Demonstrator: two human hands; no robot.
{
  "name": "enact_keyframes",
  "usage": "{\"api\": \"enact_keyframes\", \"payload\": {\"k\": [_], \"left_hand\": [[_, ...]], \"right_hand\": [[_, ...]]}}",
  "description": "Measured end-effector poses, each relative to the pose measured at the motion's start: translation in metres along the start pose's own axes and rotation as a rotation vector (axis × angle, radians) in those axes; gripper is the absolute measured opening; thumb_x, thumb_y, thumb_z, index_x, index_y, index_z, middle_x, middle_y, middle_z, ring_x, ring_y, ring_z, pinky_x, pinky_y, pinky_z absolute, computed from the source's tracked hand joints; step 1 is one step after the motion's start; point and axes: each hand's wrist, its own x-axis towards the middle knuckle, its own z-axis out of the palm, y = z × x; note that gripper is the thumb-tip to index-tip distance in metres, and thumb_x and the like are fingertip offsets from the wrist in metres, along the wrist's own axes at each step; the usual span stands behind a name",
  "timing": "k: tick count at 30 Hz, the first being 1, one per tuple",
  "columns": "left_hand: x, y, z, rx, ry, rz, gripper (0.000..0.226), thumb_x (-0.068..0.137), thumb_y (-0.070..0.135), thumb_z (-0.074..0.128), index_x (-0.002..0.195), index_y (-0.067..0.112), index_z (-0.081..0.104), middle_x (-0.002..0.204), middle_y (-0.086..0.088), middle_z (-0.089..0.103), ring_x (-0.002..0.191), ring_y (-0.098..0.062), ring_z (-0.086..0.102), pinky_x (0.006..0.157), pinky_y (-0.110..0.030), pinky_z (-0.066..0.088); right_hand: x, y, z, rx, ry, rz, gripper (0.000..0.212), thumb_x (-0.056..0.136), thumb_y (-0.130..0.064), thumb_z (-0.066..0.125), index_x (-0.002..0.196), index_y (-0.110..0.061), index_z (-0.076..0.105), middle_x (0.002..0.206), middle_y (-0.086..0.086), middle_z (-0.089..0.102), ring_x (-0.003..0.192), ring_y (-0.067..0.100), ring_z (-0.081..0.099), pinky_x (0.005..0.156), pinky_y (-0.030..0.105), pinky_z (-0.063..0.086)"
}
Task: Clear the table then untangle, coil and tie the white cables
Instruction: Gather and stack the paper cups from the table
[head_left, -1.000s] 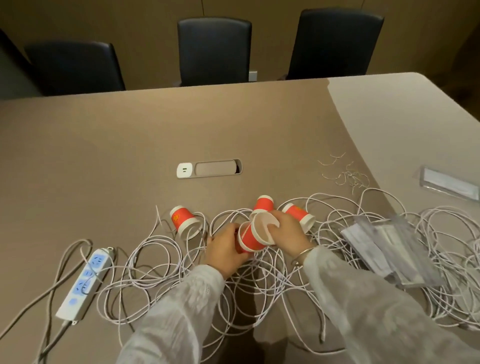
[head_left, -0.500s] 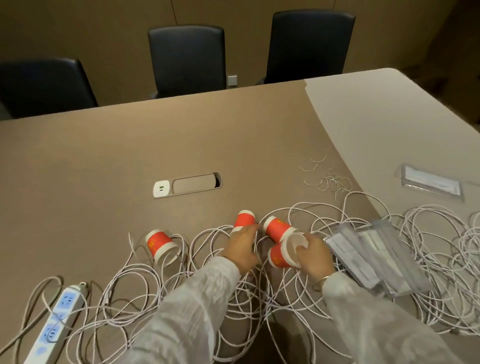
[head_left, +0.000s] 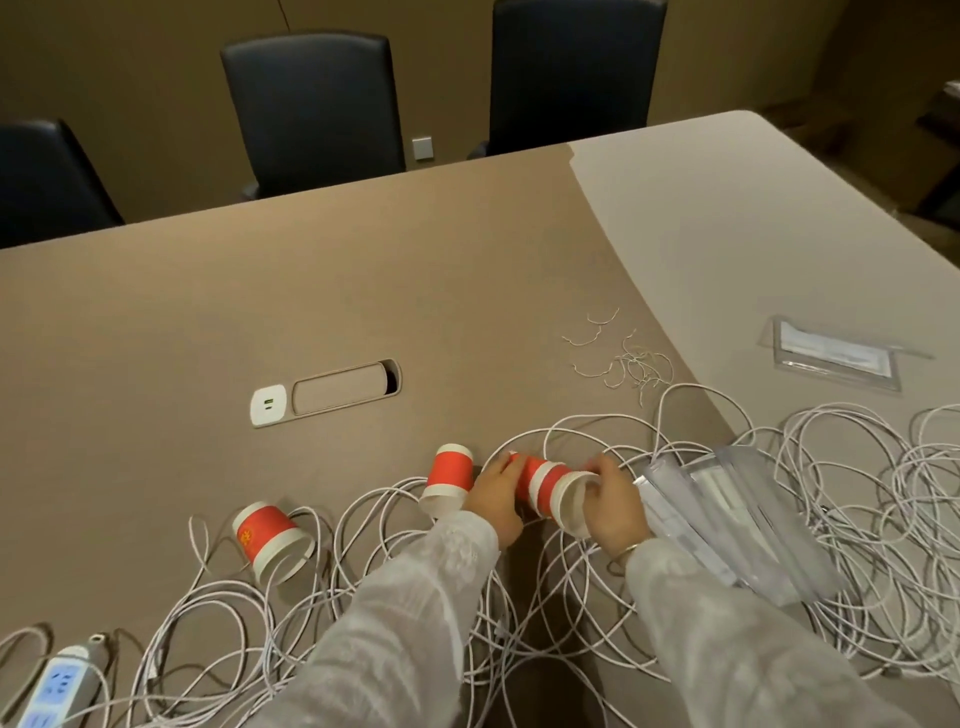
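Observation:
A tangle of white cables (head_left: 597, 613) sprawls over the near part of the brown table (head_left: 260, 291). Between my hands lies a nested stack of red-and-white paper cups (head_left: 545, 486), on its side. My left hand (head_left: 493, 499) grips the stack's far end. My right hand (head_left: 610, 501) grips the open rim end. Another red cup (head_left: 449, 480) lies just left of my left hand. A third cup (head_left: 270, 540) lies further left among the cables.
Clear plastic packets (head_left: 727, 519) lie on the cables at the right. Short wire ties (head_left: 628, 358) are scattered behind them. A clear card holder (head_left: 836, 358) sits far right, a power strip (head_left: 52, 691) at bottom left, a table socket (head_left: 322, 392) mid-table. Dark chairs (head_left: 317, 109) stand beyond.
My right hand brought its cup against the cup lying to the right, and both hands now hold them as one stack. The view has shifted to the right.

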Motion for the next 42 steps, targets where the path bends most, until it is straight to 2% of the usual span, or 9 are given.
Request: {"api": "enact_keyframes", "payload": {"k": [4,9,13,18,23,29,36,40,42], "left_hand": [[-0.001,-0.008,-0.003,-0.261,0.012,-0.089,0.075,0.082,-0.010,0.051,0.150,0.017,0.035,0.143,-0.009,0.051,0.131,-0.026,0.049,0.112,-0.033,0.035],[-0.012,-0.018,-0.009,-0.487,-0.001,-0.093,0.066,0.079,-0.019,0.045,0.139,0.005,0.047,0.134,-0.017,0.056,0.123,-0.035,0.056,0.106,-0.044,0.044],[-0.024,-0.042,-0.037,-0.105,0.325,-0.127,0.049,0.077,0.005,0.062,0.125,0.013,0.060,0.126,-0.012,0.059,0.117,-0.033,0.054,0.097,-0.035,0.043],[-0.031,-0.084,-0.058,0.104,0.054,-0.188,0.073,0.087,0.007,0.055,0.153,0.023,0.027,0.162,-0.010,0.016,0.142,-0.033,0.032,0.113,-0.038,0.032],[-0.029,-0.088,-0.055,0.033,0.236,-0.262,0.039,0.095,0.010,0.047,0.132,0.015,0.061,0.126,-0.018,0.064,0.117,-0.033,0.059,0.097,-0.036,0.044],[-0.035,-0.080,-0.060,-0.265,0.338,-0.503,0.024,0.084,0.009,0.055,0.099,0.000,0.071,0.089,-0.024,0.072,0.087,-0.038,0.070,0.080,-0.041,0.057],[-0.050,-0.076,-0.057,-0.642,0.251,-0.432,0.025,0.081,-0.001,0.049,0.083,0.005,0.073,0.070,-0.022,0.070,0.065,-0.036,0.070,0.068,-0.045,0.061],[-0.059,-0.080,-0.050,-0.779,0.147,-0.379,0.032,0.089,0.000,0.048,0.111,0.007,0.071,0.080,-0.018,0.068,0.070,-0.032,0.065,0.054,-0.027,0.051],[-0.067,-0.094,-0.051,-0.664,0.228,-0.392,0.032,0.089,0.003,0.053,0.117,0.010,0.068,0.093,-0.017,0.072,0.085,-0.032,0.068,0.068,-0.026,0.054]], "right_hand": [[0.010,-0.015,0.009,-0.088,-0.050,-0.102,0.040,0.092,0.001,0.044,0.132,-0.003,0.046,0.129,0.020,0.053,0.120,0.036,0.051,0.099,0.033,0.038],[0.018,-0.034,0.021,-0.656,-0.129,-0.219,0.037,0.090,-0.016,0.048,0.128,-0.017,0.050,0.130,0.006,0.058,0.123,0.028,0.050,0.100,0.035,0.038],[0.018,-0.045,0.036,-0.585,-0.183,-0.206,0.030,0.093,-0.006,0.041,0.118,-0.011,0.055,0.120,0.015,0.064,0.114,0.035,0.060,0.090,0.041,0.047],[0.017,-0.046,0.043,-0.399,-0.166,-0.192,0.026,0.094,-0.006,0.042,0.116,-0.008,0.057,0.114,0.022,0.066,0.108,0.040,0.061,0.082,0.040,0.047],[0.008,-0.048,0.038,-0.260,-0.108,-0.256,0.029,0.093,-0.005,0.047,0.118,-0.007,0.060,0.113,0.023,0.067,0.106,0.041,0.061,0.083,0.040,0.045],[-0.018,-0.068,0.032,0.043,0.014,-0.380,0.023,0.093,-0.004,0.048,0.111,-0.015,0.057,0.098,0.015,0.069,0.091,0.037,0.063,0.075,0.041,0.049],[-0.018,-0.086,0.063,-0.291,-0.081,-0.398,0.031,0.091,-0.002,0.040,0.120,-0.011,0.047,0.115,0.017,0.062,0.101,0.040,0.061,0.081,0.043,0.048],[-0.011,-0.099,0.080,-0.567,-0.116,-0.410,0.041,0.090,-0.004,0.041,0.129,-0.019,0.043,0.123,0.011,0.062,0.108,0.036,0.062,0.084,0.040,0.049],[-0.009,-0.106,0.092,-0.650,-0.151,-0.412,0.039,0.088,-0.004,0.042,0.125,-0.018,0.044,0.118,0.012,0.065,0.107,0.036,0.063,0.081,0.039,0.049]]}}
